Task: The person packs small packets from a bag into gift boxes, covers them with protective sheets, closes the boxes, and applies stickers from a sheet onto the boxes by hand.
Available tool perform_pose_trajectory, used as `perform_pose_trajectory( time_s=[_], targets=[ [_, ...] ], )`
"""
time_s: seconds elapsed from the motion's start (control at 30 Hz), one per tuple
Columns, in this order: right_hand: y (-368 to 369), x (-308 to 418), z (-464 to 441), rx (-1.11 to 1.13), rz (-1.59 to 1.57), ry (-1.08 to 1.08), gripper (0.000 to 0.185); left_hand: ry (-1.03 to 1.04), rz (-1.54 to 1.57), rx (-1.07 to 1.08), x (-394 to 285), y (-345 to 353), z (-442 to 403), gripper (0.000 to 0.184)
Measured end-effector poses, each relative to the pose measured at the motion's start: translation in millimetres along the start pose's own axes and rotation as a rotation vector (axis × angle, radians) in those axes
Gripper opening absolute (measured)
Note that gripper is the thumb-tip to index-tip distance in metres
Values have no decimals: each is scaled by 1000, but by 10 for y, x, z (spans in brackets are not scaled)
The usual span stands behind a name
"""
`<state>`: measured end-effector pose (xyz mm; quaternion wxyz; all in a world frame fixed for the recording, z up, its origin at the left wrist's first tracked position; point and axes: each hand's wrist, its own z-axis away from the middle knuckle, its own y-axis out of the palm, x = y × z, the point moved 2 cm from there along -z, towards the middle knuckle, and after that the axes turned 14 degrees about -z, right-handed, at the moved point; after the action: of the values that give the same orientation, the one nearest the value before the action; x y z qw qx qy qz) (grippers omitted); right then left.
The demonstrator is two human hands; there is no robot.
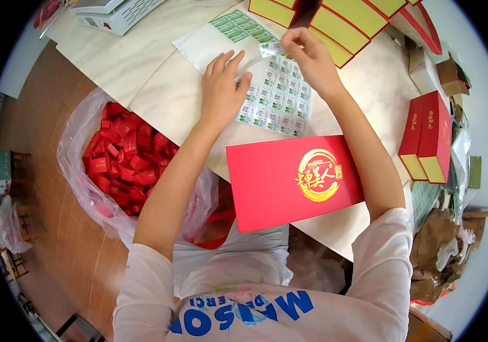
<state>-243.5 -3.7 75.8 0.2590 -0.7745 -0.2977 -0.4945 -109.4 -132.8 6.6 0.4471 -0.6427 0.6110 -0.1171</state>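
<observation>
My left hand point(224, 88) lies with its fingers spread on a white backing sheet point(198, 48), pressing near its middle. Between the thumb and fingers of my right hand point(311, 60) is the edge of a shiny clear sticker point(270, 50), lifted just above the sheets. Under and beside both hands is a sticker sheet point(278, 100) printed with rows of small QR codes and green marks. Green labels point(235, 25) show at the far end of the sheets. Closer to my body, a red gift box point(266, 185) with gold lettering lies flat under my right forearm.
A plastic bag point(76, 165) full of small red packets point(124, 162) stands left of the table point(164, 97). Stacked red and yellow boxes point(349, 25) are at the back, with two red boxes point(426, 137) at the right. A white appliance point(115, 17) sits at the far left.
</observation>
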Motion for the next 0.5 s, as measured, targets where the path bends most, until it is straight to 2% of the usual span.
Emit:
perform_pose_trajectory(
  time_s=[0.07,0.13,0.2,0.27,0.3,0.37,0.43,0.47,0.5],
  targets=[
    [-115,90,-29,-30,34,8,12,63,23,-106,-64,-108,16,40],
    [-84,338,-9,-112,-27,35,10,36,95,-122,-54,-268,79,38],
    [22,704,165,-74,21,31,9,15,179,-127,-35,-463,223,36],
    [129,965,474,-34,48,43,7,-299,720,-21,-2,-679,487,31],
    [207,1054,652,-9,38,60,6,-313,731,-17,-59,-803,608,31],
    [367,1105,998,13,-11,219,9,-489,971,197,-158,-983,876,32],
    [536,1017,1260,-31,-103,324,16,-502,1071,292,-308,-916,1121,38],
    [597,1007,1335,-11,-68,359,21,-474,1028,319,-384,-950,1193,41],
    [650,957,1382,11,-76,309,22,-444,984,351,-446,-1006,1233,44]
  ],
)
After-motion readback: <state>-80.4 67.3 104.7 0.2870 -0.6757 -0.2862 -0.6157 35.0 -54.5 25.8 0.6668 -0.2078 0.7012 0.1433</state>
